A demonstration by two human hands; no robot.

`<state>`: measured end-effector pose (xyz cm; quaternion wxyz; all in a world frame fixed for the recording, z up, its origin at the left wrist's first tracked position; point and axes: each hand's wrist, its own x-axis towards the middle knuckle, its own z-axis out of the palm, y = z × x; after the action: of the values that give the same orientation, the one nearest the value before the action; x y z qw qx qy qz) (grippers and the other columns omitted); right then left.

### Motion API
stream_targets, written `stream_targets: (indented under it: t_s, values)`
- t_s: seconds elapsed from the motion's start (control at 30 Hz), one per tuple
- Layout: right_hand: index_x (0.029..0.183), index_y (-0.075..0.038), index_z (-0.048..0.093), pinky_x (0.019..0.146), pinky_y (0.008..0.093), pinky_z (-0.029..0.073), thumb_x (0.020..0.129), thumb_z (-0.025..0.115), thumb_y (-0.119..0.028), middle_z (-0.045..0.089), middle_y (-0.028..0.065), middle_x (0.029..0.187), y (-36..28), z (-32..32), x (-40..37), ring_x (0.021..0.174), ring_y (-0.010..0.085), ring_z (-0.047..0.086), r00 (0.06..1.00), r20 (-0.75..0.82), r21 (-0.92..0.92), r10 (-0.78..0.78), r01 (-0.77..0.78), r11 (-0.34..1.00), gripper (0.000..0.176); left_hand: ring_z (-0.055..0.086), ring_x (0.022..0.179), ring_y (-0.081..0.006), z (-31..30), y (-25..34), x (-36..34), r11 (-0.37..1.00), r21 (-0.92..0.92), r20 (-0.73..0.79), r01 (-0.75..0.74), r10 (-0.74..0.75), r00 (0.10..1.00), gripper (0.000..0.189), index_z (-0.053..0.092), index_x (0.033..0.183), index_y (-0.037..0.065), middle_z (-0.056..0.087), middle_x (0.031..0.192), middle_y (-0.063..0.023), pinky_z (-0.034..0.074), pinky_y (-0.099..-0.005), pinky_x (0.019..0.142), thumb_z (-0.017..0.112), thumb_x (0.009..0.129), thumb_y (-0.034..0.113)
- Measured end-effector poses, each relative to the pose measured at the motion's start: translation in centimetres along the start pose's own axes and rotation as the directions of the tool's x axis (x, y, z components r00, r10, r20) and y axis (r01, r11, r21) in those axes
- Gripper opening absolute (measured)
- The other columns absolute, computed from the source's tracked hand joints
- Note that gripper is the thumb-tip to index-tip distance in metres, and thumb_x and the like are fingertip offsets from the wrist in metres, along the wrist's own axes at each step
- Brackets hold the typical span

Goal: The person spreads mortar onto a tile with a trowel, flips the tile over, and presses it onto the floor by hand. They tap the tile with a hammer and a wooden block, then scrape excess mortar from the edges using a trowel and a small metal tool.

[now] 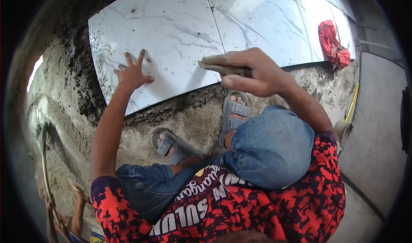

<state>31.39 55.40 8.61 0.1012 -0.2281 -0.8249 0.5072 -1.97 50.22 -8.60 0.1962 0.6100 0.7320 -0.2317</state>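
Left hand (133,74) spread on the end tile (171,26), as if steadying it on dark dirt (80,67) beside the next tile (264,32); right hand (256,73) raised near its edge, fingers together, can't tell if pinching anything.

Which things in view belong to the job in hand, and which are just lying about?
Apparently in the job:
marbled tile under the spread left hand, with the right hand's fingers over it
neighbouring tile

Probably lying about:
red cloth, crumpled
yellow strip beyond the tiles
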Motion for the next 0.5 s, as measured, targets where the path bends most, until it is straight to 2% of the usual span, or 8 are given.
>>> stream_targets:
  t_s: [0.07,0.1,0.17,0.23,0.3,0.4,0.43,0.5]
  values:
    - [0.126,-0.006,0.057,0.063,0.029,0.05,0.087,0.056,-0.041,0.069,0.0109,0.102,-1.6,-0.8,-0.7,0.071,0.0136,0.062,1.0,-0.005,0.143,0.018,-0.017,0.99,0.053,0.032,0.125,-0.0593,1.2,-0.2,-0.6,1.0,-0.022,0.059,0.016,-0.015,0.998,0.11,0.008,0.148,0.037,0.009,0.151,-0.0292,0.024,-0.0696,0.099,0.076,0.063,0.056]
    - [0.126,-0.004,0.056,0.061,0.029,0.05,0.087,0.056,-0.041,0.069,0.0116,0.1,-0.8,0.4,-0.9,0.067,0.0153,0.061,0.973,-0.206,0.238,-0.104,0.152,0.959,0.055,0.032,0.125,-0.0594,1.2,-0.2,-0.7,1.0,-0.028,0.029,0.007,-0.006,1.0,0.111,0.008,0.148,0.038,0.008,0.151,-0.0292,0.023,-0.0697,0.099,0.076,0.062,0.056]
    - [0.127,-0.004,0.056,0.068,0.0291,0.052,0.087,0.056,-0.04,0.068,0.0128,0.106,-0.1,0.3,-0.4,0.075,0.0178,0.064,1.0,-0.021,0.086,0.023,-0.021,0.996,0.054,0.032,0.124,-0.0595,0.5,-0.3,-0.4,1.0,-0.027,-0.038,-0.01,0.009,0.999,0.112,0.007,0.148,0.038,0.008,0.151,-0.0292,0.023,-0.0698,0.1,0.076,0.062,0.056]
    - [0.127,-0.004,0.055,0.077,0.0299,0.054,0.087,0.054,-0.04,0.065,0.0146,0.114,0.2,0.1,0.1,0.087,0.0207,0.067,0.981,0.116,-0.016,0.153,-0.152,0.988,0.054,0.033,0.124,-0.059,0.3,0.1,-0.5,1.0,-0.028,0.044,0.013,-0.012,0.999,0.11,0.007,0.148,0.038,0.008,0.151,-0.0289,0.022,-0.0706,0.099,0.075,0.063,0.055]
    - [0.126,-0.003,0.055,0.081,0.0301,0.053,0.089,0.053,-0.037,0.064,0.0147,0.114,-0.1,0.4,0.0,0.095,0.021,0.067,0.997,0.062,-0.025,0.049,-0.048,0.999,0.05,0.033,0.124,-0.0587,-0.2,0.2,-0.3,0.999,-0.047,0.061,0.017,-0.014,0.998,0.109,0.007,0.148,0.038,0.008,0.151,-0.0287,0.022,-0.0705,0.099,0.075,0.065,0.054]
    - [0.128,0.0,0.053,0.082,0.0332,0.052,0.09,0.054,-0.031,0.064,0.0159,0.115,-1.4,0.3,-0.6,0.096,0.024,0.065,0.99,-0.136,0.362,-0.047,0.094,0.928,0.049,0.035,0.121,-0.0606,1.4,-0.5,-0.1,0.999,-0.037,-0.029,-0.019,0.018,0.999,0.115,0.005,0.148,0.039,0.005,0.15,-0.0315,0.025,-0.0712,0.096,0.077,0.061,0.054]
    - [0.128,0.0,0.053,0.082,0.0332,0.052,0.09,0.054,-0.031,0.064,0.0159,0.115,-1.1,0.4,-0.1,0.096,0.024,0.065,0.989,-0.137,0.363,-0.056,0.103,0.926,0.049,0.035,0.121,-0.0606,1.5,-0.8,-0.2,0.999,-0.032,-0.032,-0.012,0.01,0.999,0.115,0.005,0.148,0.039,0.005,0.15,-0.0315,0.025,-0.0712,0.096,0.077,0.061,0.054]
    - [0.127,0.006,0.051,0.084,0.0334,0.052,0.089,0.056,-0.033,0.062,0.0209,0.116,-0.1,0.6,1.0,0.105,0.0261,0.063,0.987,0.125,0.048,0.104,-0.111,0.993,0.054,0.036,0.121,-0.0606,0.5,-0.2,-0.4,1.0,0.0,0.009,-0.006,0.006,1.0,0.114,0.004,0.148,0.039,0.005,0.15,-0.0309,0.025,-0.071,0.096,0.077,0.061,0.055]
